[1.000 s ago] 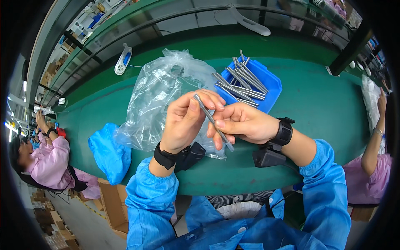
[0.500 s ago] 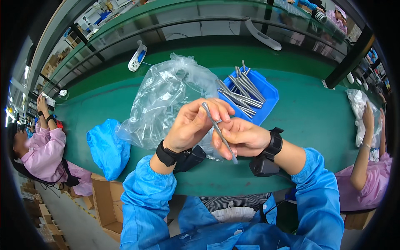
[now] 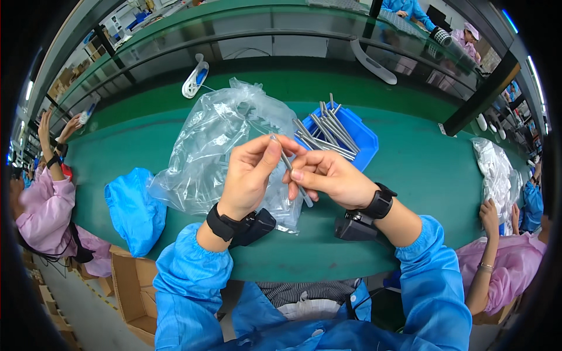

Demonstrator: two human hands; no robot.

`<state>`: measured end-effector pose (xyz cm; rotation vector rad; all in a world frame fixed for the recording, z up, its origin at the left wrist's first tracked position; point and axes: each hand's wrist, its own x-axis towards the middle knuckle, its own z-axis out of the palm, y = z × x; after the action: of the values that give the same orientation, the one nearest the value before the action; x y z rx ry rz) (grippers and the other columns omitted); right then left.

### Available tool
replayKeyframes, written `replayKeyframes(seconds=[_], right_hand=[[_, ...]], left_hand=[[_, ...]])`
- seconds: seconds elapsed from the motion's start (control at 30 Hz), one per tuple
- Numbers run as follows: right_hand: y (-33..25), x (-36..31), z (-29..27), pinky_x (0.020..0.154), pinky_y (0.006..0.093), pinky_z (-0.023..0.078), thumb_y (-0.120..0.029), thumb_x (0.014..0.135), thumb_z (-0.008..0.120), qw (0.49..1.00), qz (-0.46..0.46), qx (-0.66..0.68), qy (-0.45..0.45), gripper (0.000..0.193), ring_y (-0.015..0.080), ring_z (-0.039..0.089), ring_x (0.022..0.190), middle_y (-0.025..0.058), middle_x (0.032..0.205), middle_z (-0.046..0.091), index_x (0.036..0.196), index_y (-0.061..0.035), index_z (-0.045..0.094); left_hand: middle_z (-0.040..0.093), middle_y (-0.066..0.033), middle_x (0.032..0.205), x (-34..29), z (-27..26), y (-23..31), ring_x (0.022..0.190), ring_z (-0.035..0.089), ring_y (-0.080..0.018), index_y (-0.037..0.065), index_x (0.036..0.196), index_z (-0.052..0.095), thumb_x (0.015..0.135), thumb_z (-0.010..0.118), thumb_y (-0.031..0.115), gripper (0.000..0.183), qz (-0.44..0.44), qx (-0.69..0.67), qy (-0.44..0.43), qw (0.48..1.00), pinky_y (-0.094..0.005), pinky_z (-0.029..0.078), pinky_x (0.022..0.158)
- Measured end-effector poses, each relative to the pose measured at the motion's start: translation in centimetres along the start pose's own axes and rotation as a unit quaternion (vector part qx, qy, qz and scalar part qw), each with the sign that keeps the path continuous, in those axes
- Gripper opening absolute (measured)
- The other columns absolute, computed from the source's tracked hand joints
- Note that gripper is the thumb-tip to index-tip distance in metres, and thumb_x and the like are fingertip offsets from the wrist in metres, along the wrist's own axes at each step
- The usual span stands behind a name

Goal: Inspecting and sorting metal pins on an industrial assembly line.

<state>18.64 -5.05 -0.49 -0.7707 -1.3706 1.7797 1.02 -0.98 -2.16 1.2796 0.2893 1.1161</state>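
Note:
A slim grey metal tube (image 3: 286, 161) slants between my hands, with a clear plastic tip (image 3: 307, 201) at its lower end. The thumb and fingers of my left hand (image 3: 249, 175) pinch its upper end. My right hand (image 3: 342, 178) grips it lower down, thumb on top. Behind my hands a large clear plastic bag (image 3: 202, 146) holds small clear plastic pieces. Just beyond my right hand, a blue bin (image 3: 367, 140) contains several similar metal tubes (image 3: 335, 130), some sticking up over its rim.
A blue cloth bundle (image 3: 136, 210) lies left of the bag on the green table (image 3: 410, 245). A white device with a cord (image 3: 195, 79) sits behind. Co-workers in pink sit at both sides, the right one touching a plastic bag (image 3: 494, 175). An open cardboard box (image 3: 132, 292) stands below.
Both hands, still on the tube, have shifted slightly left in the picture along with the tilting view. My right fingers have changed their hold on the tube. The co-workers' hands have moved too.

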Motion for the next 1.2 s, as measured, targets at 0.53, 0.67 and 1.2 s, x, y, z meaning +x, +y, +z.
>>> replayKeyframes(seconds=[0.53, 0.67, 1.2], right_hand=[[-3.7, 1.3, -2.8, 0.050, 0.0186, 0.043, -0.019, 0.093, 0.055, 0.994, 0.001, -0.062, 0.086, 0.019, 0.0043, 0.051, 0.051, 0.0106, 0.082, 0.067, 0.098, -0.0009, 0.061], [-7.6, 2.8, -9.1, 0.058, 0.0197, 0.047, -0.026, 0.095, 0.054, 0.981, -0.070, -0.044, 0.174, 0.031, 0.0055, 0.056, 0.063, 0.0080, 0.090, 0.066, 0.105, 0.0030, 0.058], [-2.1, -0.2, -6.8, 0.063, 0.0325, 0.048, -0.013, 0.079, 0.064, 0.821, 0.019, -0.556, 0.128, 0.018, 0.0254, 0.062, 0.069, 0.0157, 0.075, 0.063, 0.088, 0.0026, 0.064]], left_hand=[[0.062, -0.0111, 0.107, 1.0, -1.3, 0.9, 0.098, 0.058, -0.0173, -0.001, 0.112, 0.057, 0.097, 0.049, 0.024, 0.030, -0.031, 0.105, 0.099, 0.989, -0.0301, 0.043, 0.085], [0.064, -0.0071, 0.101, 1.8, -3.6, 1.7, 0.093, 0.059, -0.0147, 0.001, 0.107, 0.060, 0.093, 0.056, 0.021, 0.025, -0.078, 0.194, 0.108, 0.972, -0.0278, 0.044, 0.080], [0.062, -0.0147, 0.079, 0.5, -5.0, -1.7, 0.071, 0.063, -0.0229, -0.005, 0.087, 0.061, 0.073, 0.063, -0.002, 0.014, -0.122, 0.555, -0.074, 0.820, -0.0315, 0.051, 0.065]])
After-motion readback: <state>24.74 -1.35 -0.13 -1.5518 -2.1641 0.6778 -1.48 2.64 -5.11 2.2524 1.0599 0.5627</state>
